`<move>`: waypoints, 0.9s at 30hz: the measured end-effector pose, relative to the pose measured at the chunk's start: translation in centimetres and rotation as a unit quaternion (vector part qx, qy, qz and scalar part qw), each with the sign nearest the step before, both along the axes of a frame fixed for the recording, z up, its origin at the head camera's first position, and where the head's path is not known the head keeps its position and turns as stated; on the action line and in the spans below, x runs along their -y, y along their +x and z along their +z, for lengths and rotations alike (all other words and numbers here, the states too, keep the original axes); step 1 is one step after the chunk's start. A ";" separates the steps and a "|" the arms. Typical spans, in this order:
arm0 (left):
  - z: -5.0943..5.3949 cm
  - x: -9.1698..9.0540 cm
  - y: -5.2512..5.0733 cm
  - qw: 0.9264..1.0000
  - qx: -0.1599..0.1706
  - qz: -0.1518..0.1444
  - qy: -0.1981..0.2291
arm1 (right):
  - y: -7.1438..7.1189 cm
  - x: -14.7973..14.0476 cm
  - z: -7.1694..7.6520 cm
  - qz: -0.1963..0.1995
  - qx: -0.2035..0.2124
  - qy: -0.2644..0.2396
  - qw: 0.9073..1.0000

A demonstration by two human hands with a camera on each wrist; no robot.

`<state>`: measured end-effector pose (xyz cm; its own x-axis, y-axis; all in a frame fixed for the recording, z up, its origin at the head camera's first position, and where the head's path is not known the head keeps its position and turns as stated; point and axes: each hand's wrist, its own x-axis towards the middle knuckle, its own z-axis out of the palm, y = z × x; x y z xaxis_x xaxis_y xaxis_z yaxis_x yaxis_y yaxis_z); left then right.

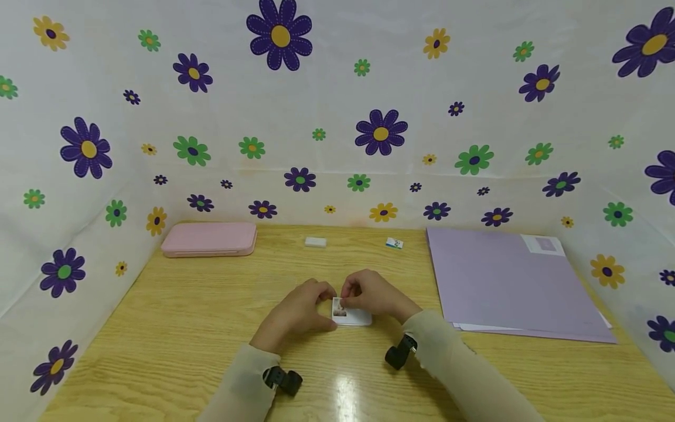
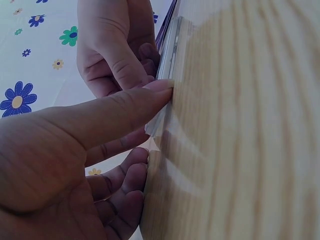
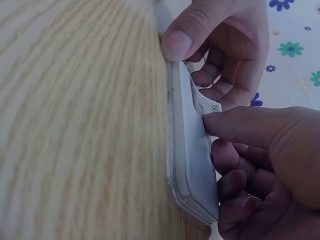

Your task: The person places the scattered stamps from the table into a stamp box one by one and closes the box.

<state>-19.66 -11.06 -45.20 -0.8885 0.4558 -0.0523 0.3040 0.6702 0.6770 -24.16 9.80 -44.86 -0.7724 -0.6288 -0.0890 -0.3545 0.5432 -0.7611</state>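
A flat white case [image 1: 360, 317] lies on the wooden table, with a small perforated-edged picture stamp [image 1: 339, 311] at its left end. My left hand [image 1: 302, 308] holds that end, thumb at the near corner and a finger at the far one. From the right, my right hand [image 1: 373, 293] pinches the stamp between thumb and fingers. In the right wrist view, the stamp [image 3: 212, 106] lifts partly off the case [image 3: 192, 150] beside the right thumb. The left wrist view shows the left thumb pressed against the case's edge [image 2: 172, 47]; fingers hide part of it.
A pink case [image 1: 208, 239] lies at the back left. A small white block [image 1: 315, 242] and a small blue-and-white item [image 1: 394, 242] are at the back. To the right lies a purple folder [image 1: 506, 287] with white sheets under it. A flowered cloth [image 1: 337, 105] surrounds the table.
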 end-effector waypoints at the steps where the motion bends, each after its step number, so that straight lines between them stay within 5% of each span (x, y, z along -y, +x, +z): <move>1: 0.0 0.0 0.0 1.000 0.001 0.000 0.000 | 0.0 0.1 0.1 0.001 -0.003 0.001 1.000; 13: 0.1 0.0 0.0 1.000 0.000 -0.001 0.002 | 0.0 0.2 0.0 0.013 -0.030 0.008 0.999; 27: 0.0 0.0 0.0 1.000 0.012 0.002 0.007 | 0.4 0.1 0.1 -0.002 -0.014 0.020 1.000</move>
<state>-19.66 -11.10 -45.16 -0.8889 0.4531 -0.0670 0.2851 0.6619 0.6933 -23.76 9.71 -44.74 -0.7777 -0.6217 -0.0928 -0.3729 0.5752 -0.7281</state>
